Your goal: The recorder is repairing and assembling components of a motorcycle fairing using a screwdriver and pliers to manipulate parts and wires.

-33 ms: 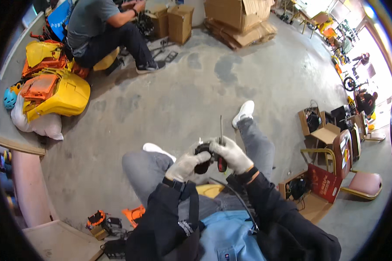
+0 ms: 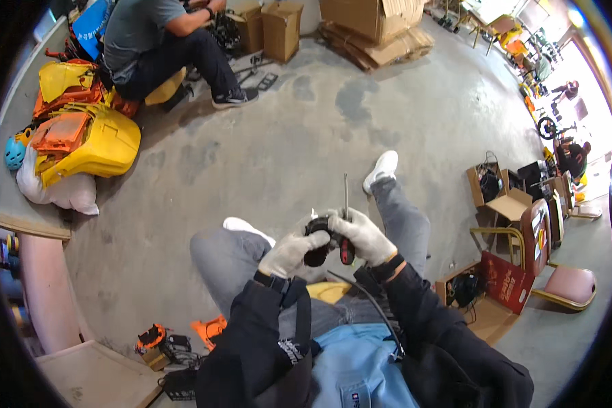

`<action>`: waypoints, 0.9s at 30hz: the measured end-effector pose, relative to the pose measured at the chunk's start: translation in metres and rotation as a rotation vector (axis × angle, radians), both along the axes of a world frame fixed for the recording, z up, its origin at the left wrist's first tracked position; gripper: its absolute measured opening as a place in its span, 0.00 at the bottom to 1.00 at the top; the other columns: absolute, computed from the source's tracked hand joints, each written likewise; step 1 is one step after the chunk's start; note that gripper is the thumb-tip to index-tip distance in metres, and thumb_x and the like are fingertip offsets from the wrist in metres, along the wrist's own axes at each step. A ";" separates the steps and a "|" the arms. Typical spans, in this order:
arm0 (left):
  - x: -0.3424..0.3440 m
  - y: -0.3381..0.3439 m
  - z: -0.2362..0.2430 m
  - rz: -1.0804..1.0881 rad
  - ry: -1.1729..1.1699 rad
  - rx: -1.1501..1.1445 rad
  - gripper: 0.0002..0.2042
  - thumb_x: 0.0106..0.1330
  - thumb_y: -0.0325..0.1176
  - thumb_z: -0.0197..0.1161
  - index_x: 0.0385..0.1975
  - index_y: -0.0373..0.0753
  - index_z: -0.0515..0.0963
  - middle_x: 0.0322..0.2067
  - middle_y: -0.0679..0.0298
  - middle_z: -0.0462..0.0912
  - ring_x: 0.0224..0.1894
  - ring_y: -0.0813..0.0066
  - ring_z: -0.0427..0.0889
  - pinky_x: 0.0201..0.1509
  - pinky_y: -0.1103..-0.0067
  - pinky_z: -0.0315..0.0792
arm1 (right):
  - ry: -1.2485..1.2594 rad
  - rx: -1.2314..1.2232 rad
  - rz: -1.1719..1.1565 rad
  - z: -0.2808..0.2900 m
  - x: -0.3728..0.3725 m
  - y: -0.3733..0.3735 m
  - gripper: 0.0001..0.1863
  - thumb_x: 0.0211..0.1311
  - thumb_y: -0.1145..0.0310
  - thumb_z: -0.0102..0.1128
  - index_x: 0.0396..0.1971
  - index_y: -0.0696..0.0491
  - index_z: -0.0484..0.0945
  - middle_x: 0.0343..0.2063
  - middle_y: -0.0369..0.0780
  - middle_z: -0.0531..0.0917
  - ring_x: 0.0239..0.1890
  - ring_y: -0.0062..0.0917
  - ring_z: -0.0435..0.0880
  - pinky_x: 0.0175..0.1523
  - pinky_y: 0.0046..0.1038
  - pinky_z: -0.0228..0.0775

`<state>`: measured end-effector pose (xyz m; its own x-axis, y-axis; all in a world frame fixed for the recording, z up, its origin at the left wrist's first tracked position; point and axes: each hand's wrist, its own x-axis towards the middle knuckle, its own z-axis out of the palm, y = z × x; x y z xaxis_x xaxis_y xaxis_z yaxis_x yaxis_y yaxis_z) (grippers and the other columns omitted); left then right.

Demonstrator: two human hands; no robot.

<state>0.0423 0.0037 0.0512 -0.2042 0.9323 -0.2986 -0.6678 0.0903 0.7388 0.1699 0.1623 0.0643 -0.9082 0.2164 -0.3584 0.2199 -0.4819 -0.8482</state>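
Note:
My left hand (image 2: 294,248) wears a pale knit glove and is closed on a black part (image 2: 317,243) with a small white piece at its top. My gloved right hand (image 2: 364,236) is closed too, holding a screwdriver (image 2: 347,250) with a red and black handle and its thin shaft pointing up, while the fingers also touch the black part. Both hands meet over my lap, between my bent legs. A black cable (image 2: 360,292) runs below them, and a yellow piece (image 2: 328,291) shows under me.
Another person (image 2: 156,47) sits upper left beside yellow and orange body parts (image 2: 98,146). Cardboard boxes (image 2: 282,30) stand at the back. Chairs (image 2: 568,285), an open box (image 2: 493,190) and several distant people line the right. Orange parts (image 2: 209,332) lie lower left near a pale board (image 2: 92,377).
The whole view has shifted slightly, with my hands and feet a little higher in the picture. My grip on the black part and screwdriver looks the same.

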 end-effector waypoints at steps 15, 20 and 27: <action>0.005 -0.003 -0.004 0.032 -0.170 -0.044 0.22 0.72 0.27 0.61 0.65 0.32 0.75 0.49 0.60 0.86 0.48 0.73 0.86 0.56 0.77 0.81 | -0.163 -0.042 -0.070 -0.007 0.003 0.001 0.30 0.70 0.51 0.71 0.57 0.62 0.79 0.32 0.31 0.83 0.27 0.08 0.76 0.34 0.15 0.73; 0.006 0.001 -0.005 0.060 -0.189 -0.029 0.21 0.72 0.27 0.61 0.65 0.33 0.75 0.50 0.60 0.85 0.48 0.72 0.86 0.56 0.76 0.81 | -0.161 -0.143 -0.124 -0.013 0.006 0.001 0.24 0.72 0.60 0.68 0.55 0.64 0.75 0.41 0.38 0.84 0.36 0.16 0.82 0.41 0.21 0.78; -0.003 0.004 -0.012 0.320 -0.188 -0.063 0.17 0.71 0.27 0.65 0.59 0.35 0.76 0.44 0.63 0.84 0.43 0.73 0.86 0.49 0.75 0.83 | -0.318 -0.031 -0.366 -0.009 0.009 0.010 0.25 0.61 0.77 0.66 0.58 0.66 0.70 0.40 0.44 0.83 0.37 0.28 0.84 0.46 0.28 0.79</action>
